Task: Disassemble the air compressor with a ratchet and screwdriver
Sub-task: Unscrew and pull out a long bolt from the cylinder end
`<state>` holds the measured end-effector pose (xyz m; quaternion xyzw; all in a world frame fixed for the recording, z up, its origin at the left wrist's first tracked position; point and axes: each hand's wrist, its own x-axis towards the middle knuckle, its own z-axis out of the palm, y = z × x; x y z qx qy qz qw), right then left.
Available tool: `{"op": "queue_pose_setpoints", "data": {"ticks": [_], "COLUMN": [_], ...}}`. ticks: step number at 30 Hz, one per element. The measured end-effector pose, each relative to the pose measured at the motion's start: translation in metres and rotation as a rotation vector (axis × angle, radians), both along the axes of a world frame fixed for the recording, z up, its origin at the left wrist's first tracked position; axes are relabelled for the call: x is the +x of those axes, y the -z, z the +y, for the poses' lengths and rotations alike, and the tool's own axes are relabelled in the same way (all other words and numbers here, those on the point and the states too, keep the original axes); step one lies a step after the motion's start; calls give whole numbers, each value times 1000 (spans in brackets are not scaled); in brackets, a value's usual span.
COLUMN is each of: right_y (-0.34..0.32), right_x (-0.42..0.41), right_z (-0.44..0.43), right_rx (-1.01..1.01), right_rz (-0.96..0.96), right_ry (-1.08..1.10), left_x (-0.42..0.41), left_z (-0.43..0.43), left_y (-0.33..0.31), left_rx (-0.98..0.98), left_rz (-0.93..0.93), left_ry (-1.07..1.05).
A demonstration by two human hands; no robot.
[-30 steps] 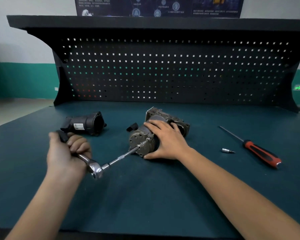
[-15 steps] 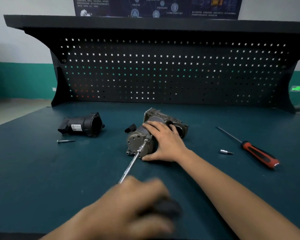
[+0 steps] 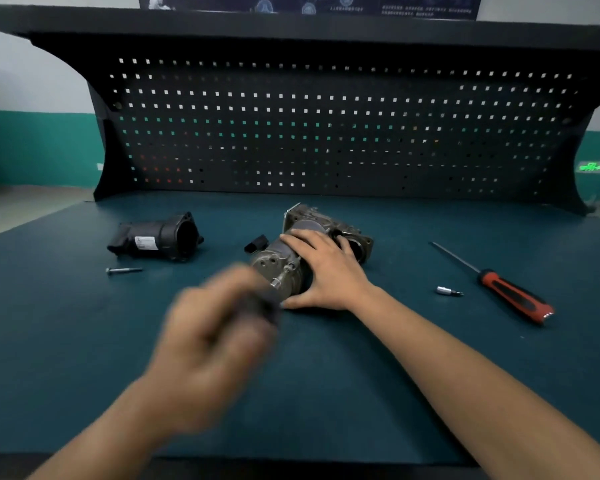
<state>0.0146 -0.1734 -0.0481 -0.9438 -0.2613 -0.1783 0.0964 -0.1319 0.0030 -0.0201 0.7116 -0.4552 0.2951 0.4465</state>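
The grey metal air compressor (image 3: pixel 278 265) lies on its side in the middle of the bench. My right hand (image 3: pixel 323 268) rests flat on top of it, fingers spread, holding it down. My left hand (image 3: pixel 219 337) is blurred in front of the compressor's near end and grips the dark handle of the ratchet (image 3: pixel 260 303), whose bit end (image 3: pixel 281 277) meets a bolt on the compressor's face. Most of the ratchet is hidden by the hand. The red and black screwdriver (image 3: pixel 510 296) lies to the right.
A black plastic housing (image 3: pixel 160 239) lies at the left with a loose long bolt (image 3: pixel 123 270) in front of it. A small black plug (image 3: pixel 256 243) sits left of the compressor. A short silver bit (image 3: pixel 447 291) lies near the screwdriver. A pegboard (image 3: pixel 326 133) backs the blue bench (image 3: pixel 361 393).
My left hand swung the ratchet handle from the far left round to the front and now up toward the compressor. The long bolt came into view. My right hand stayed put.
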Motion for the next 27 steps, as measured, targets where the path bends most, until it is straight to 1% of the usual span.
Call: {"op": "queue_pose_setpoints", "data": {"ticks": [1, 2, 3, 4, 5, 6, 7, 8, 9, 10, 11, 12, 13, 15, 17, 18, 19, 20, 21, 22, 23, 25, 26, 27], "right_y": [0, 0, 0, 0, 1, 1, 1, 0, 0, 0, 0, 0, 0, 0, 1, 1, 1, 1, 2, 2, 2, 3, 3, 2], "right_x": [0, -1, -1, -1, -1, -1, -1, 0, 0, 0, 0, 0, 0, -1, -1, 0, 0, 1, 1, 1, 1, 1, 1, 1], "right_z": [0, 0, 0, 0, 0, 0, 1, 1, 1, 1, 1, 0, 0, 0, 1, 1, 1, 0, 0, 0, -1, -1, -1, -1], "right_rx": [-6, -8, -7, -5, -3, 0, 4, 6, 6, 4, 3, 3, 4, 7, 8, 11, 16, 22, 27, 31, 35, 47, 49, 48], "right_rz": [-3, -3, -2, 0, 1, 1, -1, 1, 4, 6, 6, 7, 9, 13, 14, 12, 8, 6, 7, 11, 14, 11, 7, 5], "right_ry": [3, 5, 6, 6, 4, 2, 2, 4, 5, 6, 6, 6, 5, -1, -2, -1, -2, -4, -6, -7, -8, -13, -15, -15], "left_x": [-10, -15, -18, -18, -15, -14, -15, -18, -19, -17, -11, -5, 2, 14, 22, 22, 22, 22, 20, 15, 6, -7, -10, -12], "left_z": [-14, -23, -28, -28, -24, -20, -18, -17, -16, -15, -13, -7, 0, 16, 28, 31, 30, 27, 20, 12, 5, -10, -14, -16], "left_y": [-3, -2, 0, 3, 7, 7, 6, 2, -6, -12, -15, -15, -15, -16, -15, -14, -15, -17, -19, -22, -24, -25, -22, -18], "left_rx": [278, 532, 725, 816, 811, 723, 568, 315, -93, -548, -916, -1144, -1315, -1578, -1733, -1758, -1734, -1654, -1517, -1317, -986, -182, 192, 487], "left_rz": [-174, -305, -370, -395, -405, -361, -252, -103, 96, 304, 452, 534, 586, 701, 806, 824, 821, 797, 750, 668, 506, 66, -104, -195], "left_ry": [31, 31, -19, -63, -48, 13, 80, 89, 61, 65, 87, 114, 110, 154, 212, 233, 250, 261, 243, 218, 154, -61, -29, 10]}}
